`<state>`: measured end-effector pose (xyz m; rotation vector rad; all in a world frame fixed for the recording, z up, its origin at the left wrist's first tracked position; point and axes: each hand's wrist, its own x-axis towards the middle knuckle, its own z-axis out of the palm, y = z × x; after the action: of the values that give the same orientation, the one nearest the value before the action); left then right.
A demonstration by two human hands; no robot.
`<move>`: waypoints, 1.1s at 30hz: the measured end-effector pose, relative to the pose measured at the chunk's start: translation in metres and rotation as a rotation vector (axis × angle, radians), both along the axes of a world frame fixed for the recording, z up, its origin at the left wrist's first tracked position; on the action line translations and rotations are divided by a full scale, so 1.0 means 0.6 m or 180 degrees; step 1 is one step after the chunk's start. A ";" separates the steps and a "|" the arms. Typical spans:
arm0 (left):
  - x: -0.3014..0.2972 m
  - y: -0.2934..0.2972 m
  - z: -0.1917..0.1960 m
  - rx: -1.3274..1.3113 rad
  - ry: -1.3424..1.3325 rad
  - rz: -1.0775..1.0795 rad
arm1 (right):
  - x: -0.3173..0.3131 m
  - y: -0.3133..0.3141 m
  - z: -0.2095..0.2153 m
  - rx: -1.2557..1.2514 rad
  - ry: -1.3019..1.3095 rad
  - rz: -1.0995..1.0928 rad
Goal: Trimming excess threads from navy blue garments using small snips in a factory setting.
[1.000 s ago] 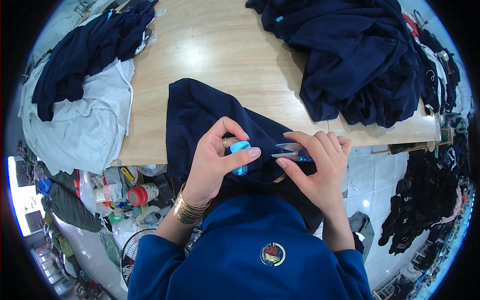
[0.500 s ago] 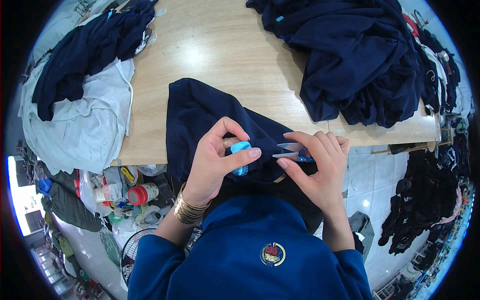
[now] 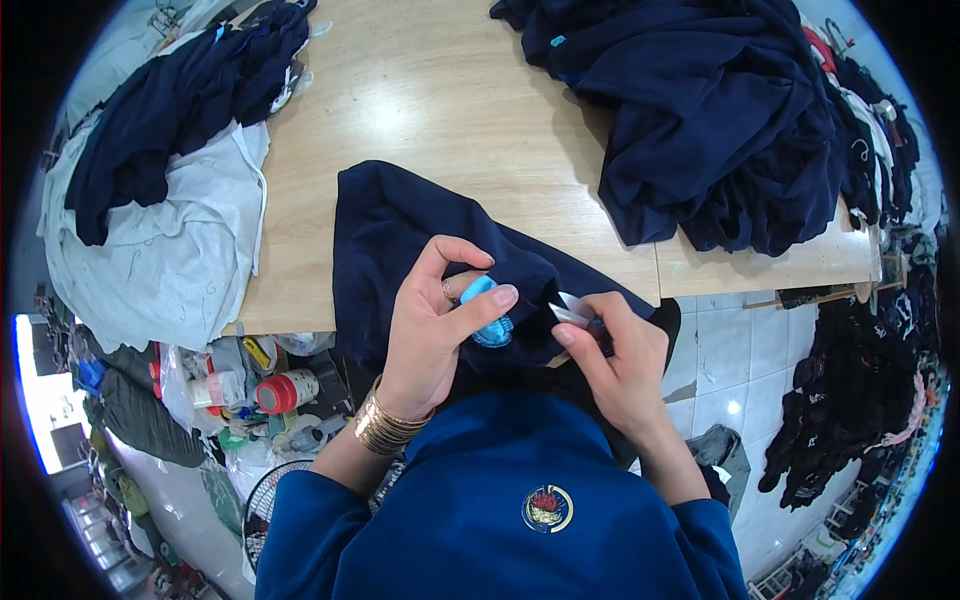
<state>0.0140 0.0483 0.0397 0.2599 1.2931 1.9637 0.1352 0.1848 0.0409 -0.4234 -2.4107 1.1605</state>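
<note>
A navy garment (image 3: pixel 400 225) lies over the table's front edge, partly hanging down toward my lap. My left hand (image 3: pixel 420 325) is closed on its edge, where a bright light-blue fabric piece (image 3: pixel 490 322) with a ridged lower border shows under the thumb. The index finger is bent and stands apart from the thumb tip. In my right hand (image 3: pixel 628 365) is a pair of thread snips (image 3: pixel 570 309), its pale pointed blades slightly apart and aimed left toward the cloth. Their handle is hidden by the fingers.
A large heap of navy garments (image 3: pixel 710 130) covers the table's far right. Navy cloth (image 3: pixel 170 110) and a light grey cloth (image 3: pixel 180 250) lie at its left. Below the left edge are a red-and-white container (image 3: pixel 285 390) and clutter. Black garments (image 3: pixel 840 400) lie by the tiled floor at right.
My right hand with the snips has moved slightly left and down, and the blades have come closer together. More navy cloth now spreads out to the right beyond the hand.
</note>
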 end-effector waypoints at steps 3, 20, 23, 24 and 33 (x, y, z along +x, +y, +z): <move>0.011 0.006 0.000 0.0041 -0.0048 0.0074 | -0.003 -0.009 -0.010 -0.0186 0.0058 -0.0076; 0.029 0.011 -0.011 0.0036 0.0143 0.0230 | -0.014 -0.006 -0.009 0.0414 0.0062 -0.0230; 0.027 0.009 -0.008 0.0070 0.0235 0.0220 | -0.014 0.000 -0.007 0.0286 0.0133 -0.0391; 0.027 0.008 -0.008 0.0055 0.0271 0.0233 | -0.014 0.001 -0.005 0.0285 0.0133 -0.0389; 0.030 0.009 -0.011 -0.0038 0.0649 0.0344 | -0.014 -0.004 -0.009 0.0716 0.0285 -0.0230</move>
<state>0.0322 0.0539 0.0333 0.4004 1.4752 2.0616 0.1267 0.1825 0.0354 -0.3746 -2.3924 0.8473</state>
